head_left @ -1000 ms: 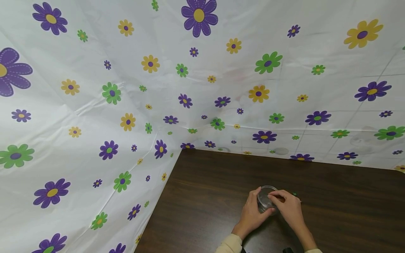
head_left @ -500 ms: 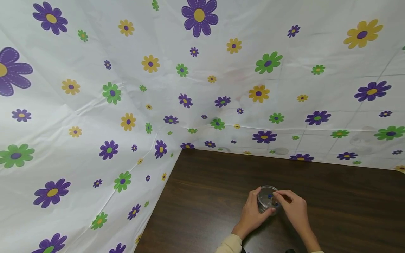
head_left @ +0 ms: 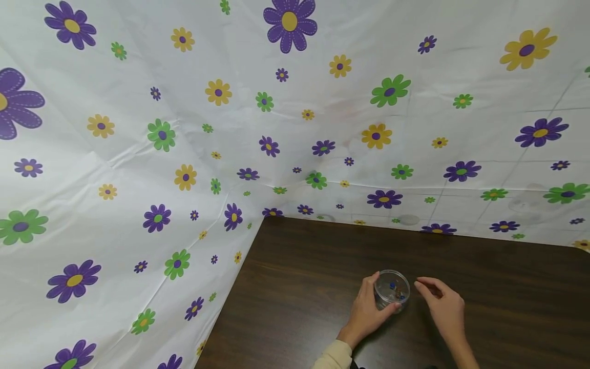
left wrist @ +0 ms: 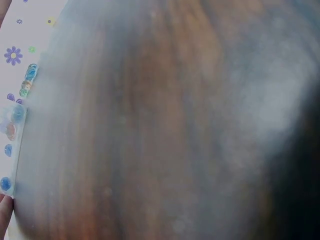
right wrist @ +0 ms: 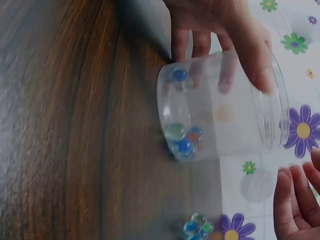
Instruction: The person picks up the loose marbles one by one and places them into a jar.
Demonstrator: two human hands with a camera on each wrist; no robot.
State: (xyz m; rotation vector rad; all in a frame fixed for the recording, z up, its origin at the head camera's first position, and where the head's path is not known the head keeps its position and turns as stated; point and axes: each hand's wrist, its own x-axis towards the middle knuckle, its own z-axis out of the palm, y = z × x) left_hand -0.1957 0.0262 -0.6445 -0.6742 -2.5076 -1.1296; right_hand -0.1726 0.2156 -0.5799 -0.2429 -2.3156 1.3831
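A clear round plastic jar [head_left: 384, 303] stands upright and open-topped on the dark wood table. My left hand [head_left: 365, 311] grips it around the side, thumb at the near side. Several blue, green and reddish glass marbles [right wrist: 184, 145] lie on its bottom in the right wrist view. Just right of the jar, apart from it, is my right hand [head_left: 443, 306], thumb and fingers loosely bent, and nothing shows between the fingertips. A small cluster of loose marbles [right wrist: 198, 227] is outside the jar. The left wrist view catches only the jar's edge [left wrist: 19, 150] and a fingertip.
The brown wooden table [head_left: 313, 266] runs back to a white sheet [head_left: 295, 128] printed with purple, yellow and green flowers. This sheet stands along the left and far edges. Most of the left wrist view is blurred.
My right hand moved from over the jar out to the right and away from it. Blue marbles came to show inside the jar. The left hand kept its grip in place.
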